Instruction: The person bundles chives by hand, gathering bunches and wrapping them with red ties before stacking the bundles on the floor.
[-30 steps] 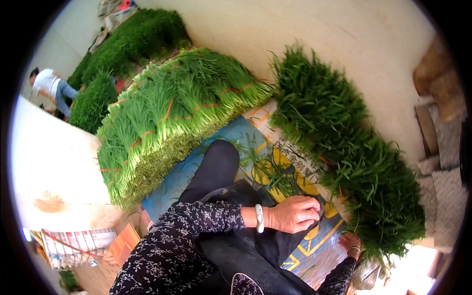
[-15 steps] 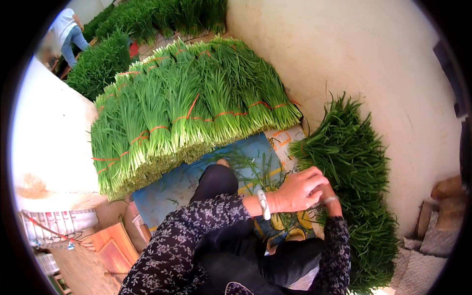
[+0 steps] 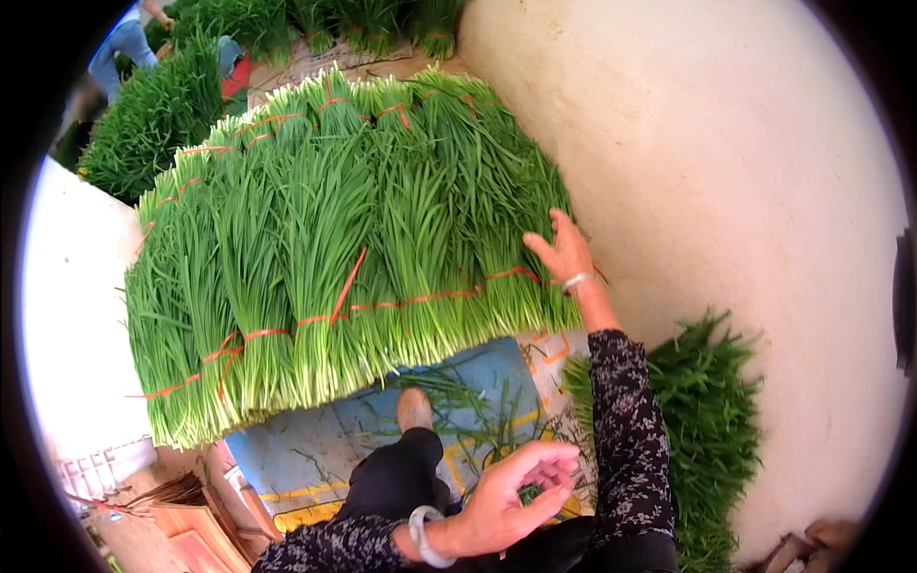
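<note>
A large stack of bundled garlic chives point(image 3: 325, 229), leafy green with pale cut ends and red ties, fills the middle. At its right end, my right hand point(image 3: 564, 250) reaches out with thumb and fingers apart, over or against the outermost bundle; whether it presses on the leaves I cannot tell. My left hand point(image 3: 506, 501), below a white bangle point(image 3: 430, 537), hovers near my lap. Its fingers curl loosely, the thumb stands apart, and nothing shows in its grasp. Beside my right forearm lies a heap of loose chives point(image 3: 707, 430).
Under the stack spreads a blue and yellow sheet point(image 3: 315, 449) strewn with stray leaves, with my foot point(image 3: 414, 409) on it. A pale wall point(image 3: 707, 172) rises at the right. More chives point(image 3: 158, 119) and another person point(image 3: 124, 48) are at the far left. Wooden boards point(image 3: 196, 535) lie lower left.
My hands, close together before, have parted. The right has gone forward to the stack's right end; the left has drawn back toward my lap. My view has shifted, so the stack looks larger.
</note>
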`<state>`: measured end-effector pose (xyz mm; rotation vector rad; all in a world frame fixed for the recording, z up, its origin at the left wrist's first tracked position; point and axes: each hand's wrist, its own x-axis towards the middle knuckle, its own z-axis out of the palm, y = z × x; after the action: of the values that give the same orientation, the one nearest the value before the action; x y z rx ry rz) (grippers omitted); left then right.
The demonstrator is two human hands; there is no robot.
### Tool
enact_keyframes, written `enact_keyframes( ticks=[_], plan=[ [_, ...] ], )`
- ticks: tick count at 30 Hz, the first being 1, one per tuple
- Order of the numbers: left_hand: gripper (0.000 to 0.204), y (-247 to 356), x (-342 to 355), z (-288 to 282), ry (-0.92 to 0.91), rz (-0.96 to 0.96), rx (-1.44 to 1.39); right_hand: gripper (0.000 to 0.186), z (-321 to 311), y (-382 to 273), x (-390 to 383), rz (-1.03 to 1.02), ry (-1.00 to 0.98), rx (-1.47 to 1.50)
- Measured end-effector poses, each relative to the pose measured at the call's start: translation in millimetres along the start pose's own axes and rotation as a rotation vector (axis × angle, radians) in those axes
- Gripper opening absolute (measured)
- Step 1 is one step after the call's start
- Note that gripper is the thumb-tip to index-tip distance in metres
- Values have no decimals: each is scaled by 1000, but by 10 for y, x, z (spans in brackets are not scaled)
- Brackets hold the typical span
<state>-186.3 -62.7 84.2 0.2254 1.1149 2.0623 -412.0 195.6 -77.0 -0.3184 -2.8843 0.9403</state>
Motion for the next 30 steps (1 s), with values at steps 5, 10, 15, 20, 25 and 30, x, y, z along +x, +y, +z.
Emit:
enact_keyframes(
  ticks=[5, 10, 15, 20, 25, 30],
  plan=[
    [36, 134, 211, -430, 146, -59, -229, 85, 478, -194, 1211, 51, 97, -154],
    [34, 317, 389, -736, 184, -119, -290, 95, 1060, -273, 1881, 155, 50, -178],
    [34, 395, 502, -924, 213, -137, -323, 100, 1607, -290, 2121, 299, -75, -200],
    [32, 393, 496, -1024, 211, -117, -208, 65, 1640, -274, 2287, 367, -77, -235],
    [32, 468, 437, -1021, 206, -182, -364, 33, 873, -740, 2583, 148, 46, -373],
    [32, 463, 381, -1058, 241, 3, -68, 35, -480, -1536, 2427, -152, 54, -745]
  ],
)
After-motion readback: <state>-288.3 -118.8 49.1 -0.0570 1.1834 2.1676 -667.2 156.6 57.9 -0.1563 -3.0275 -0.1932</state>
